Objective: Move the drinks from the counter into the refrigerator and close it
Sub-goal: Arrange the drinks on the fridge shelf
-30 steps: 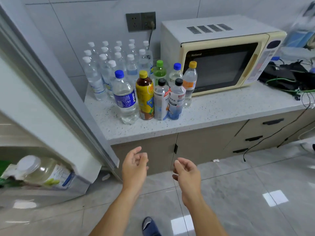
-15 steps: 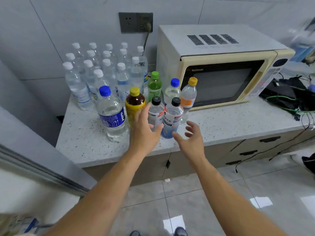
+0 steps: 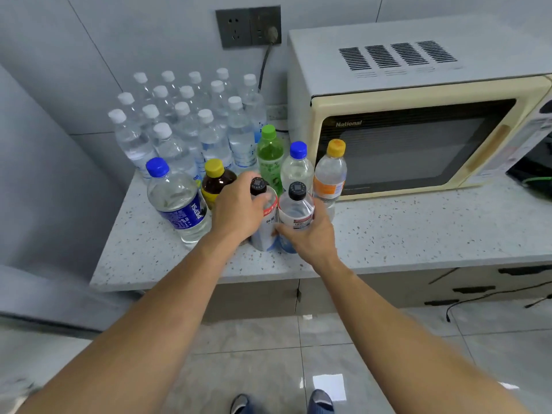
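Both hands at front row of drinks on speckled counter (image 3: 418,228). Left hand (image 3: 239,210) wraps left black-capped bottle (image 3: 264,225), white label with red band, Chinese characters. Right hand (image 3: 310,231) grips right black-capped bottle (image 3: 296,209); small print unreadable. Both bottles stand on the counter, touching. Beside them: blue-capped Pepsi-labelled water bottle (image 3: 179,204), yellow-capped tea bottle (image 3: 215,183). Behind: "National" microwave (image 3: 418,121).

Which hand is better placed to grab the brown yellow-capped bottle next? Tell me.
Left. The left hand sits right beside the yellow-capped bottle, though it grips a black-capped bottle. The right hand holds another farther away.
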The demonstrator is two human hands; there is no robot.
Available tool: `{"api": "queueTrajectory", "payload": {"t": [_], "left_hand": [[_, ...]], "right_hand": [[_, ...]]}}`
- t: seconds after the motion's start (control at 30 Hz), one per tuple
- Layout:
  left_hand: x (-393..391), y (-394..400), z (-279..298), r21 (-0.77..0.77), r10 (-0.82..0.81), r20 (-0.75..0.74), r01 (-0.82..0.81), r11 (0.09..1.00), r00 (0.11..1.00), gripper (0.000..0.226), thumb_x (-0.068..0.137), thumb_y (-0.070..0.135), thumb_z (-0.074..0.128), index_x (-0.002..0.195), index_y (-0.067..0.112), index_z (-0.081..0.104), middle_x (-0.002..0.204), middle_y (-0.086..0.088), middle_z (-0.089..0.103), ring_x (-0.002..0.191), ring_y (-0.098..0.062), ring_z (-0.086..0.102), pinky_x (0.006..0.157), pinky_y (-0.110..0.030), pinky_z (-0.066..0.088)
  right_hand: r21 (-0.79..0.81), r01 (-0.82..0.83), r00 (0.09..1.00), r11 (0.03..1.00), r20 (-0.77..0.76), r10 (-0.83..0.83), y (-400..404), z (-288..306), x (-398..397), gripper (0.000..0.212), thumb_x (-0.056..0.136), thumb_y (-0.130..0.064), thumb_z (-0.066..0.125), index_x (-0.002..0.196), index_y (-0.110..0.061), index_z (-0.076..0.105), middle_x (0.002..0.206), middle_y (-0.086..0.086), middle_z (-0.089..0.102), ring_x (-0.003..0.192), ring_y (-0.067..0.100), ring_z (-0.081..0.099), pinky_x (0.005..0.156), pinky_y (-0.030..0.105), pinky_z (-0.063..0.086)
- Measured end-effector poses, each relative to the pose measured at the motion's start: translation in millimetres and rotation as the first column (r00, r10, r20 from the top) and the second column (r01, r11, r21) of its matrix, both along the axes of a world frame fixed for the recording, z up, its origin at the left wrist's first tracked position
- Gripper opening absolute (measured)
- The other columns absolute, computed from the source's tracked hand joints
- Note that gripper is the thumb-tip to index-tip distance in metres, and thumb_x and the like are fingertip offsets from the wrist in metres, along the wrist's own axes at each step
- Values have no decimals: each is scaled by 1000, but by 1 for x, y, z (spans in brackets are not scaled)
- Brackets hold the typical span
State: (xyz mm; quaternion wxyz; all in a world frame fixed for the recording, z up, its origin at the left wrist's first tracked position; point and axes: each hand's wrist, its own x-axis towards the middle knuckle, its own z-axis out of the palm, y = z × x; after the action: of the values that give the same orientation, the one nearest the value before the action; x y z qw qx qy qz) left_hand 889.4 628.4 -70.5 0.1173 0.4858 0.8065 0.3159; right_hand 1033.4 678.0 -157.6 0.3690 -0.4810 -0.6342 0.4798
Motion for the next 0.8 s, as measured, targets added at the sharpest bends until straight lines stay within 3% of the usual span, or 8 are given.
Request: {"api": "queueTrajectory", "payload": {"t": [0.13,0.27,0.37,0.43,0.5,0.57,0.7,0.8], "left_hand": [[13,-6,-3,43,-33,21,32,999,999,22,90,30,70,108,19,64,91,5,65,87,-22,60,73,-36,48],[31,-10,-12,105,-41,31,38,994,999,24,89,37,70,107,21,63,89,6,67,83,-21,61,73,-41,51],[41,-11,-26,173,62,2,-61,983,998,31,84,43,72,108,25,62,85,20,56,93,-18,57,73,-35,48],[42,-13,-41,173,92,168,-121,977,981,46,78,46,77,116,28,59,100,22,58,106,-13,56,83,-32,48],[44,-16,-57,106,78,422,-134,985,903,65,72,41,84,127,31,52,118,16,61,114,-7,57,92,-28,50],[44,-17,-75,50,92,552,-143,988,829,76,68,35,89,131,34,47,123,15,62,114,-4,59,98,-30,52],[47,-19,-98,-28,159,556,-173,984,815,84,67,44,90,136,40,43,127,17,61,118,-7,58,100,-35,51],[53,-19,-95,-59,229,527,-234,971,818,72,59,55,88,111,67,39,112,32,59,102,13,57,81,-15,47]], "right_hand": [[17,43,999,999,-33,-42,1,-4,22,61,60,-48,83,113,-48,53,101,-29,67,95,-8,64,77,17,51],[45,96,995,994,-15,-95,9,-8,50,59,65,-38,86,102,-61,46,98,-41,62,93,-12,63,77,21,52],[35,56,998,998,-18,-55,16,-9,63,66,66,-37,88,110,-56,41,99,-48,56,96,-19,58,75,14,47],[37,10,999,999,-41,-9,19,-9,67,73,65,-37,90,118,-45,41,103,-44,56,99,-18,58,76,12,47],[48,-29,997,998,-74,33,19,-9,69,80,63,-33,93,125,-36,43,110,-34,58,105,-10,60,83,15,50],[82,-68,991,994,-109,76,16,-10,72,88,61,-33,95,132,-27,43,120,-27,56,112,-6,57,90,13,48],[100,-118,983,988,-129,130,13,-12,74,98,58,-51,89,138,-26,40,130,-19,54,121,-3,54,97,14,46],[44,-110,989,993,-97,114,18,-17,72,88,58,-46,93,129,-35,42,116,-27,57,109,-9,58,90,16,50]]}}
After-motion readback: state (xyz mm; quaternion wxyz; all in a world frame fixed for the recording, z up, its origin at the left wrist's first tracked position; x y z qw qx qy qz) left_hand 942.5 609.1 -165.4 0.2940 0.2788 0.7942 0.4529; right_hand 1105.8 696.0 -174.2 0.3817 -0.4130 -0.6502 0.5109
